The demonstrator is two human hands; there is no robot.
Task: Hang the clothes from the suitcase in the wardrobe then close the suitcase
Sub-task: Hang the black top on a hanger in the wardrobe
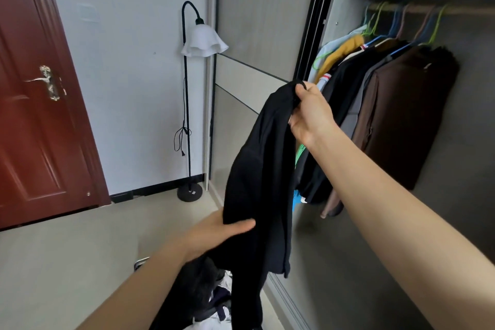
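A black garment (263,169) hangs in the air in front of the open wardrobe (428,195). My right hand (312,112) grips its top end, fingers curled round the cloth. Lower down, my left hand (222,230) holds the garment's side, with the thumb lying over the fabric. More clothes (211,300), black and white, lie at the bottom of the view below my left arm. The suitcase is mostly hidden, with only a small metal part (140,262) showing. Several garments (396,104) hang on coloured hangers from the wardrobe rail (417,8).
A sliding wardrobe door (254,48) stands to the left of the opening. A floor lamp (199,40) with a white shade stands in the corner, its cord hanging loose. A red-brown room door (34,104) is at the far left. Pale floor lies between.
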